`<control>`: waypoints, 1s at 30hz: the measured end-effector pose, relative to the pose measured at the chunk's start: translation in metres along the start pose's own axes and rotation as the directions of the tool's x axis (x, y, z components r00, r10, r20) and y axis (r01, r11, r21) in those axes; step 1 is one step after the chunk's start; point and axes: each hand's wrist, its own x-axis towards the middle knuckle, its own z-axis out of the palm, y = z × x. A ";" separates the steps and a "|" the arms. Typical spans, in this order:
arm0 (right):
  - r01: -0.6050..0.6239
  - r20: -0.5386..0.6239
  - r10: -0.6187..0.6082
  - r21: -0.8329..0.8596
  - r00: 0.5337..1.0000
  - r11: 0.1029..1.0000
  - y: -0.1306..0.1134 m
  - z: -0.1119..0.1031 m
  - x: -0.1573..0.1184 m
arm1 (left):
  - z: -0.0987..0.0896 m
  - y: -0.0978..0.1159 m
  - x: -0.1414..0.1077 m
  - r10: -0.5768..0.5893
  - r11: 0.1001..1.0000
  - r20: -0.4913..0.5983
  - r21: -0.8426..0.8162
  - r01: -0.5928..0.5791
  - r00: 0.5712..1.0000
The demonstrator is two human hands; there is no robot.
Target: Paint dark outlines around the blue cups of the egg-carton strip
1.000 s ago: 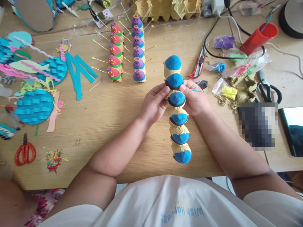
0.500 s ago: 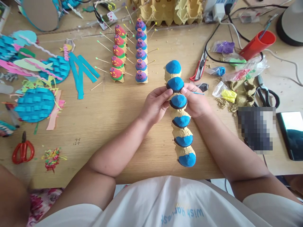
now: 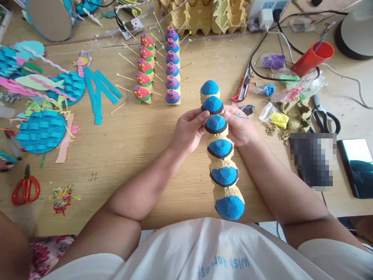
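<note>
Between my hands is a strip of egg carton [image 3: 222, 160], its row of cups capped with blue clay, several of them edged with a dark clay band. My left hand [image 3: 190, 128] pinches the strip's left side by the second cup from the far end, thumb on top. On the opposite side, my right hand [image 3: 239, 126] grips the same cup with its thumb at the dark band. A thin blue stick [image 3: 241, 116] pokes out by the right hand; whether the fingers hold it is unclear. The fingers under the strip are hidden.
Ahead stand a red-green carton caterpillar [image 3: 145, 68] and a purple-blue one [image 3: 172, 70] with pins sticking out. To the right are a box cutter [image 3: 242, 87], clay bags, a red cup [image 3: 313, 58], black-handled scissors [image 3: 325, 116] and a phone [image 3: 355, 167]. Red scissors [image 3: 26, 188] lie left.
The strip's near end has come up closer to me and looks larger, so the strip is tilted more. Both hands keep their grip. The view has shifted slightly.
</note>
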 end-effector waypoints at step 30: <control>0.223 -0.074 -0.222 0.003 0.972 0.975 0.007 -0.006 0.008 | -0.006 0.001 0.002 -0.126 0.992 0.118 -0.015 0.129 0.985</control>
